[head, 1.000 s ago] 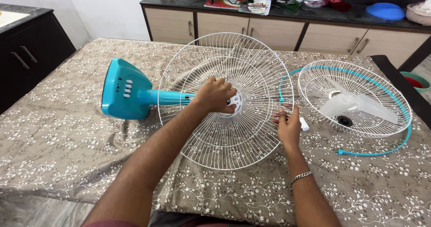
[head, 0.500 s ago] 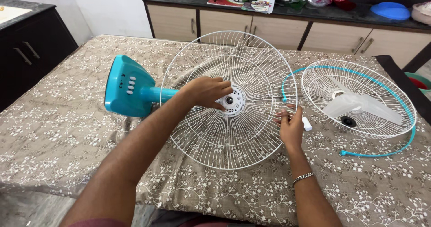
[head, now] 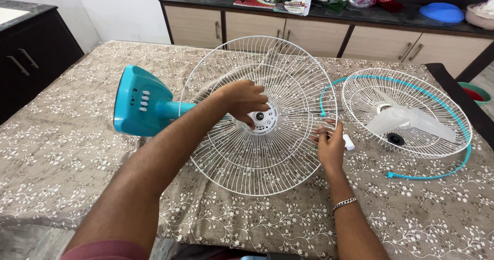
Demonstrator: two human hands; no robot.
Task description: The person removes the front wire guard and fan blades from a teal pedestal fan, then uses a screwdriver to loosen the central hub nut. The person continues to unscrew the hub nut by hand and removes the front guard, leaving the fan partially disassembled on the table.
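Two bare hands work on a white wire fan guard (head: 257, 152) that stands tilted near the middle of a table covered in a brown floral cloth (head: 67, 167). Nearest, at about five o'clock from the guard's hub, the right hand (head: 330, 146), a metal bracelet (head: 345, 203) on its wrist, has its fingers pinched together on the guard's outer rim. Just past that hand, at three o'clock, a small white cylindrical piece (head: 349, 142) lies on the cloth. The left hand (head: 244, 99) reaches in from seven o'clock along a long forearm and rests over the wires at the guard's centre, fingers curled down beside the white hub (head: 263, 119) with its dark middle; whether they actually clamp anything there cannot be told. At nine o'clock from the hub, the teal fan base (head: 139, 103) with a row of white buttons lies on its side, its teal neck running behind the guard. At two to three o'clock, well apart from the hands, a second white wire guard (head: 437, 136) lies flat with a translucent fan blade (head: 411, 120) and a black cap (head: 395, 138) in it, a teal rim band (head: 453, 167) looping around it. Farthest, at twelve o'clock, a dark countertop (head: 381, 14) over beige cabinets carries papers and a blue dish (head: 441, 12).
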